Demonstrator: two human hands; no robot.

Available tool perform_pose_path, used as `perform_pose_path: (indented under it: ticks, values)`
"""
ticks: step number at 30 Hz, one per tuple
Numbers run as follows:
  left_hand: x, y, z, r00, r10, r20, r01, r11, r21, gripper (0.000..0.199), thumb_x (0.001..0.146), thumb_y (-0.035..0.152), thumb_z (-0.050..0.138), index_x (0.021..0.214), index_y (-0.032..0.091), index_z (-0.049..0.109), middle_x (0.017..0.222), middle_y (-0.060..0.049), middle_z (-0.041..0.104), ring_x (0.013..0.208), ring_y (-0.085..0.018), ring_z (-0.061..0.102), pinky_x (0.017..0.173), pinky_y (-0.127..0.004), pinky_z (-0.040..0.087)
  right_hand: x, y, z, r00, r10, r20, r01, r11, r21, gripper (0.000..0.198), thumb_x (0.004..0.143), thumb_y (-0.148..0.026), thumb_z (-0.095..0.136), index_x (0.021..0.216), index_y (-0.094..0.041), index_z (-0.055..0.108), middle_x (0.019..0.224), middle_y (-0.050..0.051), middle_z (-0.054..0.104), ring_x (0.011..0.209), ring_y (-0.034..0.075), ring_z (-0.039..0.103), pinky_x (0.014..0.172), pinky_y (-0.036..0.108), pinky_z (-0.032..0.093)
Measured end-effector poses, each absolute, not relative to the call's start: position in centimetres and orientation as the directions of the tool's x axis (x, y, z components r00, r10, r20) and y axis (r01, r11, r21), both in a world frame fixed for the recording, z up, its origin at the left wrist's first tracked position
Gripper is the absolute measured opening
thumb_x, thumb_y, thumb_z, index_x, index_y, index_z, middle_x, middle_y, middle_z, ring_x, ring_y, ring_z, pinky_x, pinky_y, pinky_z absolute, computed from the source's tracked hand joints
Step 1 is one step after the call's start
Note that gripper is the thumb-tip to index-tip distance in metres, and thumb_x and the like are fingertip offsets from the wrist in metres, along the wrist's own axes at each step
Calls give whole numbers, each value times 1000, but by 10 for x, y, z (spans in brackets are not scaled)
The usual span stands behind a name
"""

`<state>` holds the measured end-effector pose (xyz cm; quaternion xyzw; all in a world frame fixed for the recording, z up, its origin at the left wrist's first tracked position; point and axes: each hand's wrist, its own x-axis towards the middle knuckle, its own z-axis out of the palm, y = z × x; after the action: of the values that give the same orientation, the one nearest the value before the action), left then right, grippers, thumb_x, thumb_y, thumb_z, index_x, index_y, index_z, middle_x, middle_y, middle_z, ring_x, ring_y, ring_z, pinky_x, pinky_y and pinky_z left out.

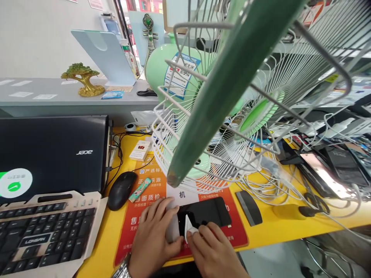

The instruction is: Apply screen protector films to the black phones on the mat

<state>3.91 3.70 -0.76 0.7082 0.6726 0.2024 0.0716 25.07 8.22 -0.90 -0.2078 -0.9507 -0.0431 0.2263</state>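
Black phone (216,210) is gripped at one end by left hand (155,231), likely for steadiness, while white tissue (188,227) is pinched over it by right hand (211,247).

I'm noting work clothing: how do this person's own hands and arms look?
Both are ungloved, no rings visible. The left hand has a silver-coloured metal band at the wrist, partly cut off by the frame. The right hand shows no band. No sleeves are in view.
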Motion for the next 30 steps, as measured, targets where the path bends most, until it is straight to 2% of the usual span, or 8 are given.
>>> perform_pose_path:
  ticks: [5, 8, 11, 16, 25, 28, 30]
  values:
    - [40, 37, -8, 9, 984, 175, 920, -77, 384, 60, 65, 23, 68, 124, 29, 59, 144, -3, 56, 133, -33, 47, 107, -54, 38, 254, 82, -8, -824, 373, 427, 432, 900, 48, 14, 93, -16, 55, 100, -16, 67, 93, 4, 66, 86, 22, 53, 95, 42, 35]
    - [39, 37, -7, 5, 984, 176, 921, -73, 383, 60, 65, 21, 68, 124, 29, 59, 144, -3, 56, 133, -33, 47, 107, -53, 38, 254, 83, -6, -821, 351, 451, 408, 913, 30, 17, 93, -13, 51, 97, -17, 67, 93, 3, 67, 86, 22, 51, 95, 41, 34]
    - [39, 37, -7, 8, 986, 169, 919, -74, 388, 60, 66, 23, 68, 124, 29, 59, 145, -3, 56, 133, -33, 47, 107, -53, 38, 253, 85, -3, -834, 356, 422, 400, 916, 19, 18, 93, -14, 52, 103, -16, 68, 93, 3, 67, 86, 21, 51, 94, 41, 35]
    - [40, 37, -7, -1, 989, 148, 916, -58, 397, 57, 66, 22, 68, 123, 29, 60, 146, -3, 54, 135, -33, 44, 108, -54, 36, 251, 89, 1, -856, 336, 392, 364, 931, -3, 14, 92, -16, 55, 98, -17, 68, 94, 3, 67, 86, 21, 50, 96, 41, 33]
    - [42, 39, -3, -12, 995, 104, 906, -33, 422, 56, 67, 23, 68, 122, 28, 61, 146, -5, 55, 136, -33, 44, 109, -55, 34, 260, 90, 6, -898, 327, 295, 336, 942, -20, 24, 89, -20, 63, 112, -15, 66, 101, 3, 67, 89, 22, 50, 96, 42, 32]
    - [43, 39, -3, -14, 994, 109, 906, -33, 422, 56, 67, 23, 69, 122, 28, 61, 145, -5, 55, 136, -34, 44, 109, -55, 35, 263, 92, 6, -888, 369, 273, 379, 925, -19, 36, 86, -22, 69, 121, -16, 63, 103, 3, 68, 92, 23, 50, 97, 42, 31]
    - [42, 38, -3, -8, 994, 110, 906, -40, 421, 57, 66, 24, 70, 121, 28, 61, 145, -5, 55, 135, -34, 45, 109, -55, 35, 263, 92, 5, -875, 386, 293, 403, 915, -4, 34, 85, -20, 71, 118, -16, 65, 102, 3, 68, 93, 23, 50, 98, 42, 31]
